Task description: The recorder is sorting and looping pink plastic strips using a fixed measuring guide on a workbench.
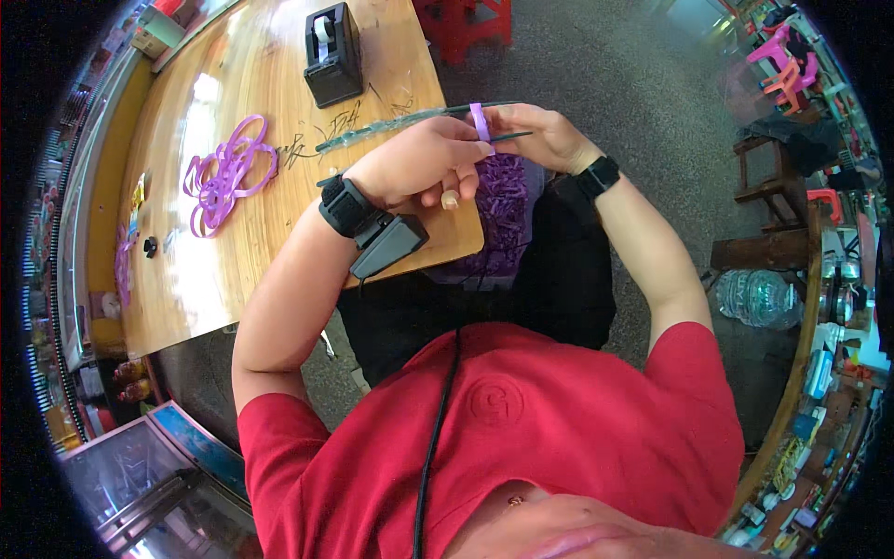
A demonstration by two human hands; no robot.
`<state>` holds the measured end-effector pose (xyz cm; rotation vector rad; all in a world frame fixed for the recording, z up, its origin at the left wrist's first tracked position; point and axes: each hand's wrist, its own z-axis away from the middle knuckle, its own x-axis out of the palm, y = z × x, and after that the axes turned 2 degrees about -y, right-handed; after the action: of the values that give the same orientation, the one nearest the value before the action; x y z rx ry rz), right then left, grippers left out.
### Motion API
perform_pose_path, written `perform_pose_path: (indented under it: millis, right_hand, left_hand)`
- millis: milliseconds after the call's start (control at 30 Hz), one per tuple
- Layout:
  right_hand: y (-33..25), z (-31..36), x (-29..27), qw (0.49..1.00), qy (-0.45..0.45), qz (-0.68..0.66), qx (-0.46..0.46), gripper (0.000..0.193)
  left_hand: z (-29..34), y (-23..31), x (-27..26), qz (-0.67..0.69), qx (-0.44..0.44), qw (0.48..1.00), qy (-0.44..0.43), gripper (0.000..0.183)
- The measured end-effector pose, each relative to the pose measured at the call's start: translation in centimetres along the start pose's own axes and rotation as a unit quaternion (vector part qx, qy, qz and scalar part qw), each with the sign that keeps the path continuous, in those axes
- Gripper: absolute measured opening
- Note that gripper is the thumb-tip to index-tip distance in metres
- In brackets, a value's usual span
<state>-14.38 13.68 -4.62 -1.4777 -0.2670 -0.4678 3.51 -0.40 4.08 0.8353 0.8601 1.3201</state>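
Over the table's near right corner, my left hand (419, 160) is closed around thin dark green wire-like stems, pinching a short purple ribbon (480, 122) between thumb and finger. The ribbon stands across the stems. From the right, my right hand (548, 137) has its fingers closed at the ribbon and the stem ends; what its fingertips grip is partly hidden. A long green stem bundle (372, 129), with shiny clear wrapping along it, reaches left from behind my left hand. Below my hands, a container (535, 182) holds many cut purple ribbon pieces (503, 205).
On the wooden table (279, 270) lie a loose heap of purple ribbon (231, 177), scattered dark stem bits (340, 119) and a small black piece (150, 247). A black tape dispenser (332, 56) stands at the far side. Red (466, 28) and pink (782, 56) stools stand on the floor.
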Motion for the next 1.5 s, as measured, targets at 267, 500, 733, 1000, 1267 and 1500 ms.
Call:
perform_pose_path:
  millis: [267,500,733,1000,1267,1500]
  right_hand:
    - [2.8,-1.6,-2.0,0.999,-0.033,-0.038,-0.014,0.025]
    - [2.5,-1.7,-0.2,0.992,-0.081,-0.095,-0.004,0.029]
    - [3.7,-1.2,-0.4,0.992,-0.014,-0.125,0.006,0.031]
    - [2.1,-0.7,1.1,0.975,-0.037,-0.219,0.004,0.051]
    - [0.3,-1.5,0.4,0.984,-0.053,-0.146,0.084,0.061]
    - [-0.7,-0.8,1.4,0.994,-0.008,-0.066,0.085,0.051]
  left_hand:
    - [0.1,0.2,0.4,0.021,0.005,1.000,-0.001,0.032]
    - [0.2,-0.1,0.3,0.014,0.013,1.000,-0.001,0.031]
    - [-0.1,-0.1,0.3,-0.001,0.007,1.000,-0.002,0.029]
    - [0.1,0.3,0.5,0.002,0.000,1.000,0.005,0.032]
    - [-0.1,0.1,0.4,0.013,-0.005,1.000,0.008,0.035]
    - [0.0,0.1,0.4,0.000,-0.005,1.000,0.009,0.036]
